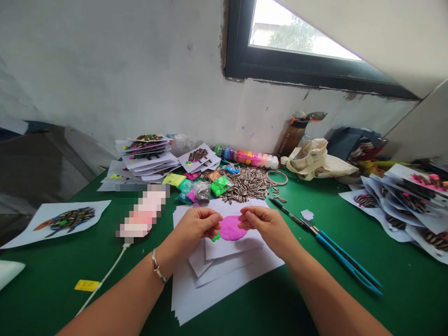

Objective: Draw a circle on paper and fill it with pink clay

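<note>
A flat pink oval of modelling clay lies on a white sheet of paper, on top of a loose stack of paper. A small piece of green clay shows at the oval's left edge. My left hand, with a bracelet at the wrist, is at the left of the oval, thumb and fingertips pinched together. Across from it, my right hand is at the oval's right edge, also pinched. Whatever either pinch holds is hidden or too small to name.
Sunflower seeds and bagged clay lie behind the paper. Blue-handled tweezers rest at right. Stacks of seed pictures stand on both sides. A pixelated object with a white cable is at left; a bottle leans by the wall.
</note>
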Tool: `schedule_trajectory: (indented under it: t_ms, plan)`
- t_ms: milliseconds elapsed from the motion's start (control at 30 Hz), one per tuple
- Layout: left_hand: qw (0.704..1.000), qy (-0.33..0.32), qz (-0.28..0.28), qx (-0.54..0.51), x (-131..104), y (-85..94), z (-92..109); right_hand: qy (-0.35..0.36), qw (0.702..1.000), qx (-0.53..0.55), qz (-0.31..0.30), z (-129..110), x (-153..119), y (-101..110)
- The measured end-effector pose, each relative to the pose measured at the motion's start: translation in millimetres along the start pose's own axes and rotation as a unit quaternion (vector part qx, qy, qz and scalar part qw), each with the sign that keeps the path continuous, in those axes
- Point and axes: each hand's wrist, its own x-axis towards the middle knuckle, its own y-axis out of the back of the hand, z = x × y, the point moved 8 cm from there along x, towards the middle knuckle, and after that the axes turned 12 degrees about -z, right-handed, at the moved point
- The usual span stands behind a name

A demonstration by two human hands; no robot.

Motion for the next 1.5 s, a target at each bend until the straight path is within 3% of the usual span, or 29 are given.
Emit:
schedule_trajectory:
  t_ms: [300, 567, 800, 1100, 1267, 1500]
  plan:
    - [0.999, 0.003, 0.015, 0.037, -0.7, 2.7, 1.7, -0.006, 0.996, -0.091, 0.0, -8.6, -4.8, 0.7]
    - [1.0, -0.007, 0.009, -0.012, -0.9, 1.7, 1.1, -0.003, 0.999, 0.037, -0.003, -1.3, -1.2, -0.8]
    - [1.0, 0.008, 0.008, 0.001, -0.4, 2.2, -0.8, -0.007, 0.999, -0.039, -0.011, -6.3, -2.4, -0.9]
    - [1.0, -0.004, 0.008, -0.022, -0.2, 2.3, -1.9, -0.005, 1.0, 0.008, -0.003, -1.2, -0.4, -1.2]
    - [1.0, 0.001, 0.0, -0.026, 0.4, 2.7, -2.7, -0.009, 0.998, -0.056, -0.004, -0.8, 0.2, 0.0]
    - [0.999, 0.007, 0.013, -0.035, 3.3, 11.9, -5.1, -0.015, 0.999, 0.036, 0.019, 8.8, 0.4, 4.9]
